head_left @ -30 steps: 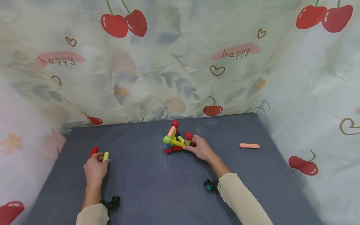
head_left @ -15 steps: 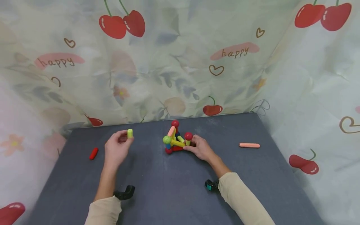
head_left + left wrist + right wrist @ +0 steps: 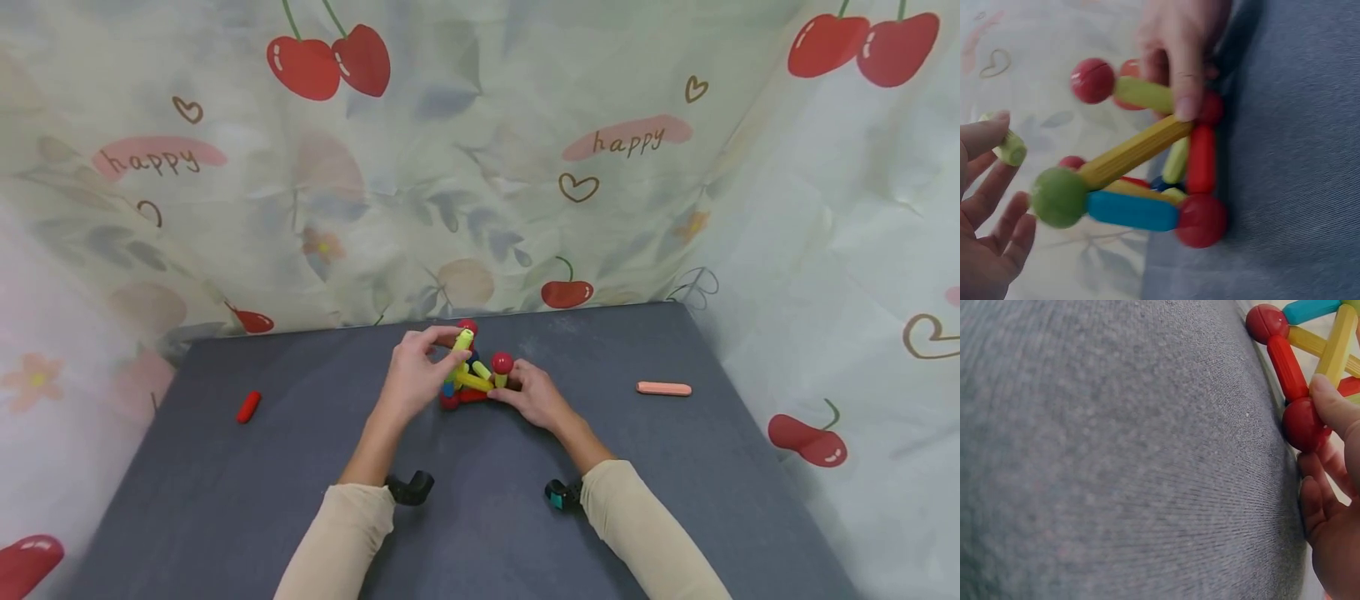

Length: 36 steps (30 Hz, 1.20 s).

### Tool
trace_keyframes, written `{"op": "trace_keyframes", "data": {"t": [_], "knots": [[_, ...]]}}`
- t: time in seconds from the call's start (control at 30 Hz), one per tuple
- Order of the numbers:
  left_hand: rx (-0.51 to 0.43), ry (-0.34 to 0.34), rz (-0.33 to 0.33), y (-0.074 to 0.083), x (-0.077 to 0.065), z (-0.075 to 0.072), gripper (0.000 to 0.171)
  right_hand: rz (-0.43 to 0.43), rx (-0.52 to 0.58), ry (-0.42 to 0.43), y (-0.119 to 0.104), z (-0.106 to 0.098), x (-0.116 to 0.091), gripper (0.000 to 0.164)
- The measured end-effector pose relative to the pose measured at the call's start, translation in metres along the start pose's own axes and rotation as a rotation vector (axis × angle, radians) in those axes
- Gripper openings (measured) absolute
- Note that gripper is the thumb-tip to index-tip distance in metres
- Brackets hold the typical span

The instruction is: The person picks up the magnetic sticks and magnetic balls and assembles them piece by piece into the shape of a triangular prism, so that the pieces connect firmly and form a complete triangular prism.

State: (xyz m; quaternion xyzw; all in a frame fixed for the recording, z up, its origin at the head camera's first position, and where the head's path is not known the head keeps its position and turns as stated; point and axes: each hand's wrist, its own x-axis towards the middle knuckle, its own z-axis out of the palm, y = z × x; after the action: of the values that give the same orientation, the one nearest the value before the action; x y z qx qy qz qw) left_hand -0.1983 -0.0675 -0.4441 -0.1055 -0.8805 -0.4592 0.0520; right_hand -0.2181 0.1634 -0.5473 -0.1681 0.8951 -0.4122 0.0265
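Observation:
In the head view, my left hand pinches a yellow-green rod between thumb and fingertips, just above the ball-and-rod frame. The left wrist view has this short rod apart from the frame's green ball. My right hand holds the frame at its near right corner. Its thumb presses the lower end of a yellow rod by a red ball, with fingers behind. A blue rod joins the green ball to another red ball. In the head view my left hand hides part of the frame.
On the dark grey tabletop, a red rod lies at the left. A pink rod lies to the right. A cherry-printed sheet hangs behind the table and at both sides.
My left hand has lifted the yellow-green rod from beside the red rod and carried it right to the frame. My right hand has stayed at the frame.

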Motion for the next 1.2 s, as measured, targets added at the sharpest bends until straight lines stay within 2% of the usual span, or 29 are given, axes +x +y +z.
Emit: {"op": "trace_keyframes", "data": {"t": [0.17,0.37,0.6,0.73,1.07,1.13,1.2], "knots": [[0.050,0.017,0.018,-0.003,0.000,0.013,0.030,-0.014,-0.006,0.004,0.000,0.000,-0.001,0.020],[0.089,0.033,0.051,-0.007,-0.002,0.017,0.028,-0.027,-0.014,0.011,0.002,-0.001,-0.001,0.021],[0.277,0.023,0.138,-0.005,-0.002,0.022,0.028,-0.027,-0.020,0.003,0.001,-0.002,-0.001,0.026],[0.343,0.027,0.167,-0.006,-0.001,0.026,0.028,-0.043,-0.020,0.008,0.001,-0.002,0.000,0.027],[0.423,0.045,0.208,-0.007,-0.003,0.031,0.026,-0.050,-0.015,0.010,-0.004,-0.001,-0.001,0.028],[0.407,0.053,0.205,-0.007,-0.006,0.031,0.030,-0.040,-0.031,0.010,-0.005,0.000,-0.001,0.027],[0.359,0.077,0.168,-0.008,-0.011,0.032,0.039,-0.026,-0.050,0.008,-0.007,0.000,-0.002,0.027]]}}
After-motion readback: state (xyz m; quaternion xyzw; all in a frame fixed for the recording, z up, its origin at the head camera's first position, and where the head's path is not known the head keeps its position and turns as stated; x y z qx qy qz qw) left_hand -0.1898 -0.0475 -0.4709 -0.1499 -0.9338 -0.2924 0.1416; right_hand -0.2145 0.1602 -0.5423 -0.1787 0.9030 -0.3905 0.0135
